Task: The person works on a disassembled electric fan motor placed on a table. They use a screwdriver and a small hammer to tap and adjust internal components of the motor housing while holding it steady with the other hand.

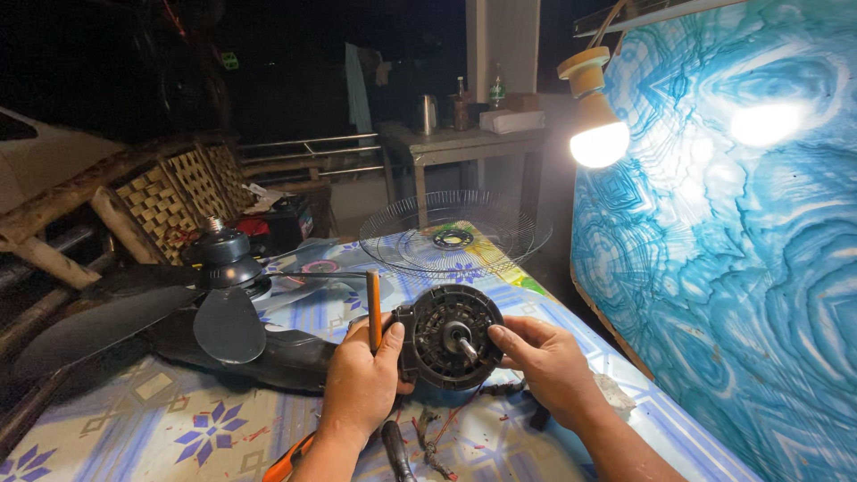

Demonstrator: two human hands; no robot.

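A round black fan motor [451,336] with a metal shaft at its centre stands on edge between my hands, over the patterned tablecloth. My left hand [364,379] grips the motor's left side and also holds an orange-handled tool [374,308] upright against it. My right hand [547,361] steadies the motor's right edge with thumb and fingers. Bits of wire and debris [446,427] lie on the cloth just below the motor.
A dark fan blade assembly [223,299] lies at left. A wire fan guard [453,234] rests at the table's far end. A lit bulb [596,134] hangs beside a blue swirled panel [741,268] at right. Tool handles [393,446] lie near my wrist.
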